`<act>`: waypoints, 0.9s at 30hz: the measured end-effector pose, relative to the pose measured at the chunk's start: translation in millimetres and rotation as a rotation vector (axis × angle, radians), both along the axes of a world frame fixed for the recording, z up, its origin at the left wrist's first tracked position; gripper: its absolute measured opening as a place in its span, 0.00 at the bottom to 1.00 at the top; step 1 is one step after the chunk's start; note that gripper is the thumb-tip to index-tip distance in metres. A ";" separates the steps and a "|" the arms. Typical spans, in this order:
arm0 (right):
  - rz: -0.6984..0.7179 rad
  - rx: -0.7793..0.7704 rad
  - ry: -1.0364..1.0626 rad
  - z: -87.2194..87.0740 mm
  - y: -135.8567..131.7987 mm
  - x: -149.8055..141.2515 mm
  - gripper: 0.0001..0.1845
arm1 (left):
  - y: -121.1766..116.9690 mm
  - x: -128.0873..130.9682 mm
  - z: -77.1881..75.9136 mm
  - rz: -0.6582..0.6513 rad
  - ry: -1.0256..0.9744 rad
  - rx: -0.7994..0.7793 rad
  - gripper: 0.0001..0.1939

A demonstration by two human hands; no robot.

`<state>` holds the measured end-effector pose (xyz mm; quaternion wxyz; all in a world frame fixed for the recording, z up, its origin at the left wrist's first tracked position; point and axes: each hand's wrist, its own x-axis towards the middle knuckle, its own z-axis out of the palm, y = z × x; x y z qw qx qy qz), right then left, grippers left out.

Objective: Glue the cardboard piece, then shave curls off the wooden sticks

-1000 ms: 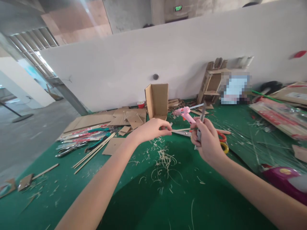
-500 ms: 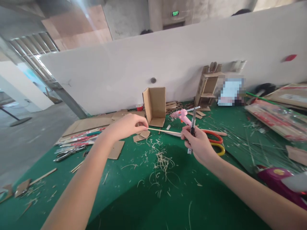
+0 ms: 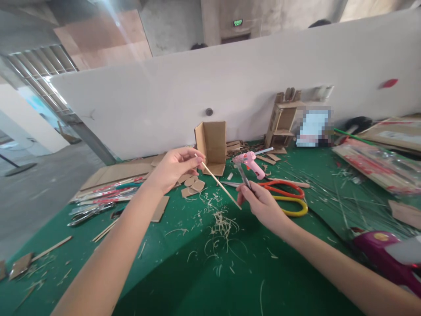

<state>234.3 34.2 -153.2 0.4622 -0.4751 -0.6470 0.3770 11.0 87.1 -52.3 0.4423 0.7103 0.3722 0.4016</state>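
A thin wooden stick (image 3: 221, 183) is pinched at its upper end by my left hand (image 3: 180, 166); it slants down to the right. My right hand (image 3: 261, 201) is closed around a utility knife (image 3: 244, 175), whose blade end points up and away. The stick's lower tip is close by my right fingers; whether they touch it I cannot tell. Curled wood shavings (image 3: 223, 223) lie on the green tabletop (image 3: 184, 272) below. Scissors (image 3: 289, 206) with orange and yellow handles rest beside my right hand, and a pink glue gun (image 3: 251, 163) lies just beyond it.
An open cardboard box form (image 3: 215, 142) stands at the back, with small cardboard pieces (image 3: 194, 186) before it. Packaged tools (image 3: 105, 197) lie left. A cardboard shelf (image 3: 284, 118), a tablet-like screen (image 3: 314, 127) and a purple device (image 3: 381, 252) are on the right, near a white partition (image 3: 148, 105).
The stick has swung from nearly level to a slant, its right end dropping out of my right hand's pinch. My left hand has risen slightly, and the knife has tilted to the left.
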 end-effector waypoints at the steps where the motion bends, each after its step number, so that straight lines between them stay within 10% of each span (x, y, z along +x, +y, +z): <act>1: -0.004 0.038 -0.026 -0.6 0.3 1.1 0.16 | 1.0 1.8 -1.5 0.007 0.005 0.017 0.08; 13: -0.118 0.576 -0.912 11.3 -0.9 13.6 0.16 | -11.7 16.0 3.6 0.042 0.142 0.234 0.07; 27: -0.409 0.794 -1.104 33.1 -0.7 15.9 0.18 | -25.1 36.5 -3.8 0.045 0.158 0.326 0.09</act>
